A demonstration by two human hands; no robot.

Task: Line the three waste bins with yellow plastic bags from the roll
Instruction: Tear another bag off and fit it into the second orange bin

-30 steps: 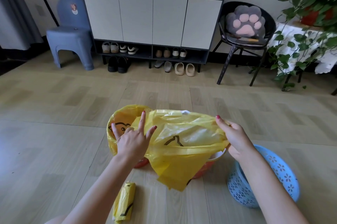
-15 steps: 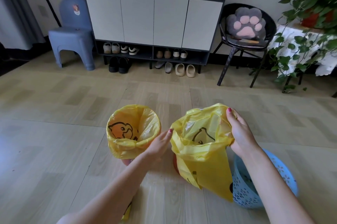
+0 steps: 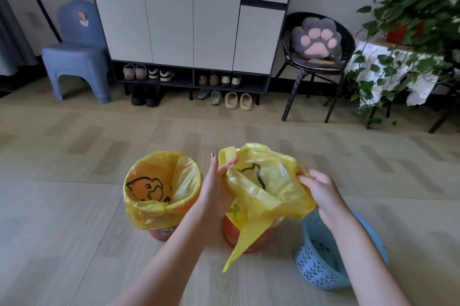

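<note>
Here both hands (image 3: pixel 216 191) (image 3: pixel 321 191) grip a yellow bag (image 3: pixel 271 188) above pale wood floor (image 3: pixel 74 206)

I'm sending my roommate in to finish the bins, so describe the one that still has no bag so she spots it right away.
Face the tall white shoe cabinet; three bins stand in a row on the wood floor before it. The unlined one is the blue bin at the right end. Its perforated blue wall sets it apart from the two orange bins, which carry yellow bags.
</note>
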